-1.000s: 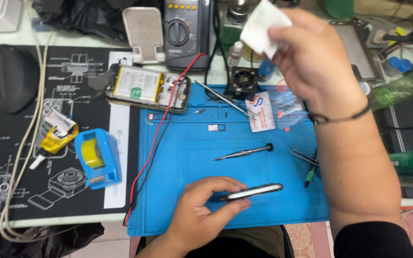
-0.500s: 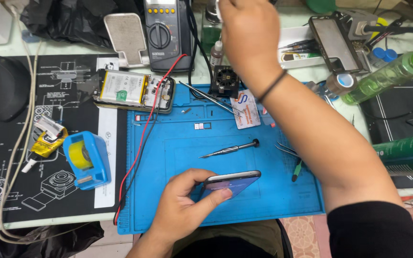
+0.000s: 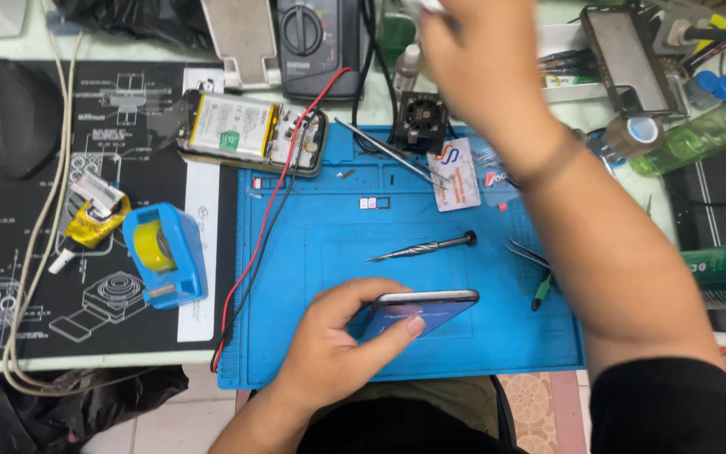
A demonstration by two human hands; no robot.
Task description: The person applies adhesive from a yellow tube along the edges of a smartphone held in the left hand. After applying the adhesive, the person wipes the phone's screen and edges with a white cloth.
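Bench view, left to right. One blue tape dispenser [image 3: 164, 254] lies at 9 o'clock on the desk [image 3: 10, 357]; one opened phone body [image 3: 254, 132] with its battery showing sits at 11 o'clock. One screwdriver [image 3: 423, 246] lies mid-mat on the blue mat [image 3: 296, 252]. Left hand [image 3: 338, 345], at 6 o'clock, pinches one phone [image 3: 426, 307] by its long edges, tilted up on its side. Judged thin, rigid, smooth-faced and breakable: best held by the side rails, not the glass. Right hand [image 3: 472, 71] reaches to 12 o'clock, closed on something white and blurred, not identifiable.
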